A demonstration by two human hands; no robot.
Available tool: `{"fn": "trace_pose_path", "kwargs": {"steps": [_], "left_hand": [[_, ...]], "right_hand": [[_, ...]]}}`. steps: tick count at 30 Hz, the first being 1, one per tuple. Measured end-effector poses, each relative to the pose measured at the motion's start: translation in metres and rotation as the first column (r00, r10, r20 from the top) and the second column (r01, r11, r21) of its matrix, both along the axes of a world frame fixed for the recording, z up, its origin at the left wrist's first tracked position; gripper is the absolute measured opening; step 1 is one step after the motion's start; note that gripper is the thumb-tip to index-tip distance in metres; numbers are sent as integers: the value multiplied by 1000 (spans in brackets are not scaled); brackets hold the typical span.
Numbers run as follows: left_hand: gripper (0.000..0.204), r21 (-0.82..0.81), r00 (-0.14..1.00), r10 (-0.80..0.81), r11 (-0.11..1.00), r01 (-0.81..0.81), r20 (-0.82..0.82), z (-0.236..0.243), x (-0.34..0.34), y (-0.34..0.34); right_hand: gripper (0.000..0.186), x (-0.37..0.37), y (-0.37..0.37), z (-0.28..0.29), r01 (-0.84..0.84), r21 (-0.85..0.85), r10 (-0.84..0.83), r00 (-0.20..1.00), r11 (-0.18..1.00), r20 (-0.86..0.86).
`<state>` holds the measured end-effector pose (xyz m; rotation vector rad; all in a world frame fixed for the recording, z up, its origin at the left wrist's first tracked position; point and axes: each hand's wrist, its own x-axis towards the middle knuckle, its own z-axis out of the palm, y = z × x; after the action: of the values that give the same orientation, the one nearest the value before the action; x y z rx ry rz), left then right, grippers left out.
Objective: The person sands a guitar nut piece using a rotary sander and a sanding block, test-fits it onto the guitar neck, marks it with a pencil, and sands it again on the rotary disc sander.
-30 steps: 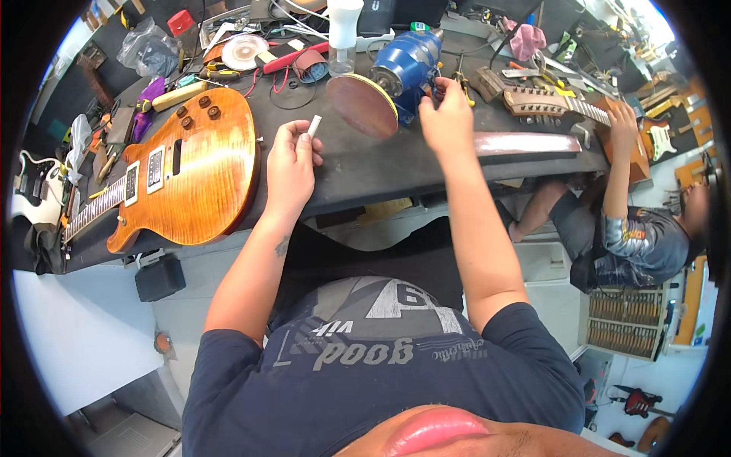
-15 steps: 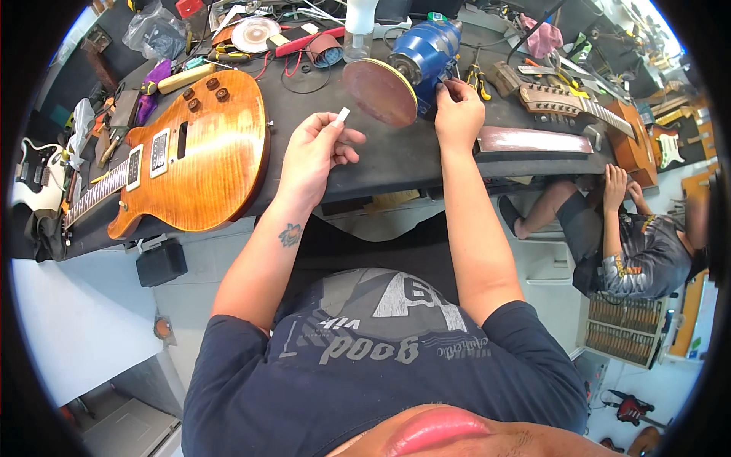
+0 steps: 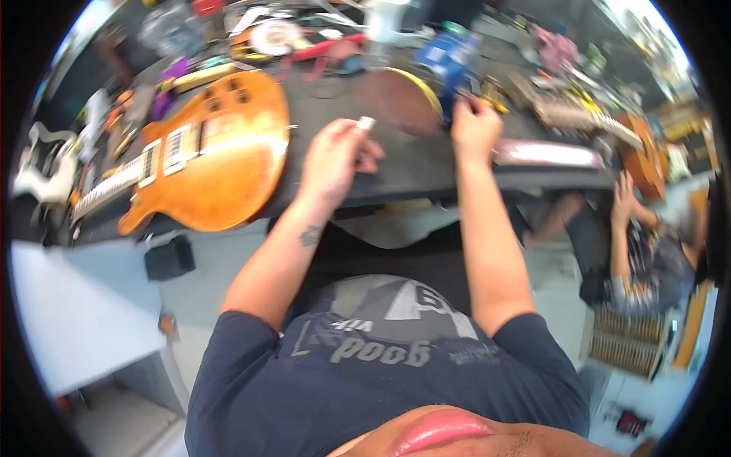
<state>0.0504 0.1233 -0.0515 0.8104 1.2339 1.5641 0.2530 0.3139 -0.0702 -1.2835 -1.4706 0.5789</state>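
Note:
Between the thumb and forefinger of my left hand is a small white rectangular piece, its other fingers loosely curled. Just right of it stands a blue bench motor with a round, reddish-brown sanding disc edged in yellow. The disc's face and the white piece are apart. My right hand is at the near right side of the motor's base, thumb and forefinger pinched together. What those fingertips grip is hidden. The picture is blurred, and whether the disc turns I cannot tell.
An amber electric guitar lies on the left of the dark bench. Right of my right hand are a long sanding block and a guitar headstock. Tools crowd the back. Another person sits at the right.
The whole view has shifted, so the bench and both hands appear farther right, and it is now blurred. Both hands keep nearly the same places relative to the motor and disc.

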Motion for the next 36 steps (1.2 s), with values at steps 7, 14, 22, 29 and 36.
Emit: {"fn": "trace_pose_path", "kwargs": {"steps": [7,14,22,29,36], "left_hand": [[12,223,-20,224,949,-222,-974,-4,-7,-13],[37,244,77,257,959,-146,-963,56,-29,-67],[23,599,88,843,446,-665,-530,111,-346,-237],[31,142,-51,422,188,-972,-905,99,-693,-314],[38,-298,341,70,342,-891,-938,50,-850,-290]], "right_hand": [[43,8,28,-23,0,77,-21,961,997,277],[45,25,33,-30,-112,78,87,959,991,271],[51,35,40,-36,-150,23,145,976,988,161],[50,63,50,-55,-368,115,370,929,923,7],[52,101,80,-66,-305,-128,221,870,944,-440]]}}
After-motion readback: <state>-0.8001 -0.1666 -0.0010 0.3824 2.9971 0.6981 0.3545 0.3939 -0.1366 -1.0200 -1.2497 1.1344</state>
